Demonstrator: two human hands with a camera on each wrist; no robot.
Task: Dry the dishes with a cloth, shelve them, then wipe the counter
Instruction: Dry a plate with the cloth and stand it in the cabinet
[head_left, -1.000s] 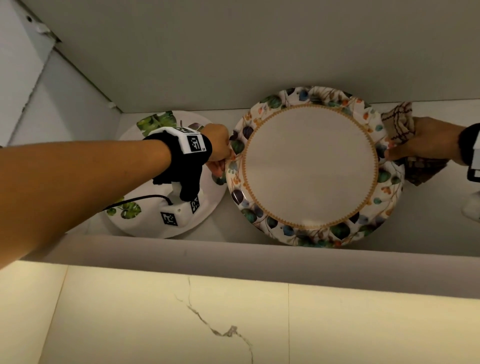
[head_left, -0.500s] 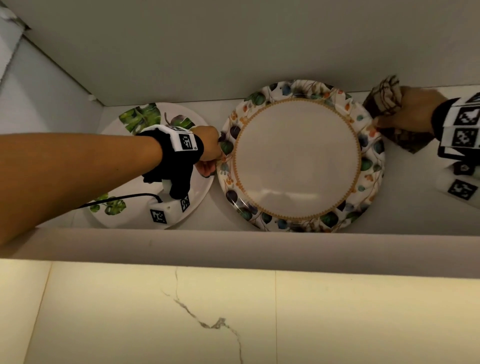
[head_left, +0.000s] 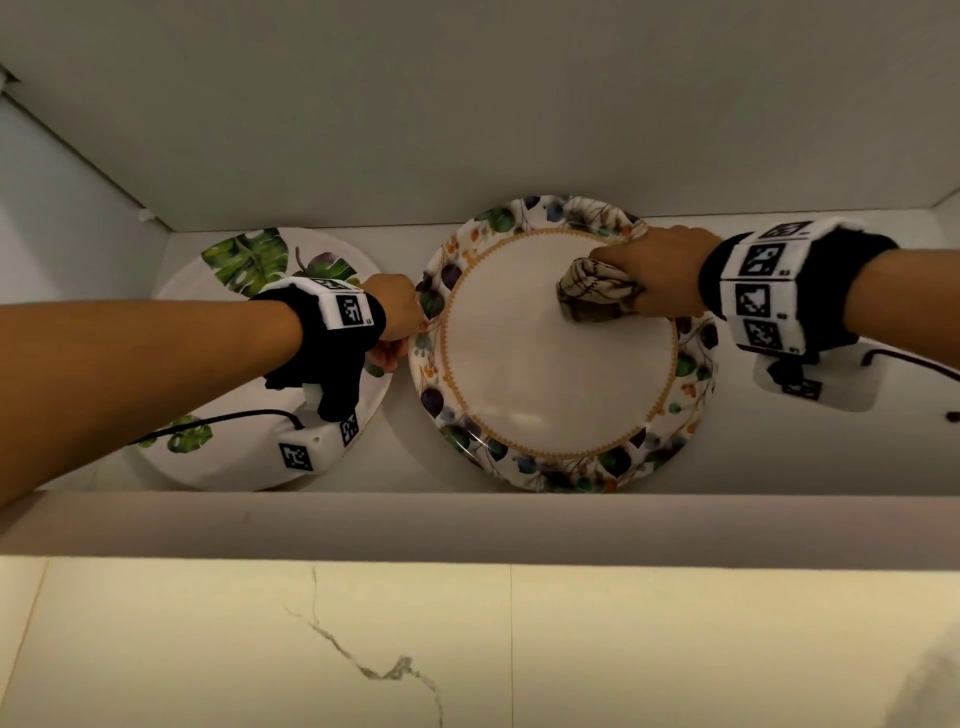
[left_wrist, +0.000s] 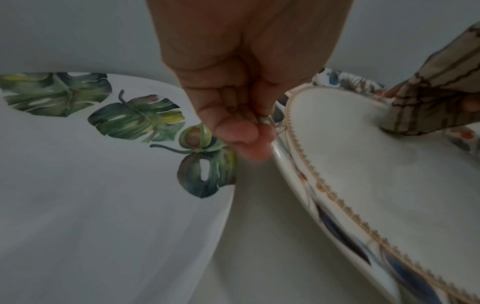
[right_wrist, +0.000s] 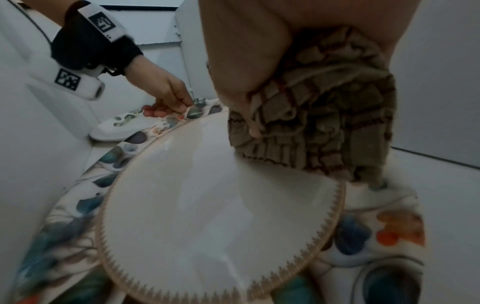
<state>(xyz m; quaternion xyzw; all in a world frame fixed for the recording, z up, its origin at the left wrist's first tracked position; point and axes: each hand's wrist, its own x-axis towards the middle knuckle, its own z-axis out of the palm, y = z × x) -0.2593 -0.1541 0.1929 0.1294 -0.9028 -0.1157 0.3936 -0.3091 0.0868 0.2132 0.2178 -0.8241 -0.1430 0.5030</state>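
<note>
Inside cupboard shelf (head_left: 779, 457): left hand (head_left: 397, 325) pinching floral plate (head_left: 561, 364) rim, right hand (head_left: 660, 275) gripping cloth (head_left: 595, 291), drying centre; next, probably release, retract.

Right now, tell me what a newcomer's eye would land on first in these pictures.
First, the floral-rimmed plate in the middle of the cabinet shelf, with the right hand pressing a bunched checked cloth onto its upper right part. Next, the left hand pinching that plate's left rim. Left of it lies a white plate with green leaves, partly hidden under the left wrist.
</note>
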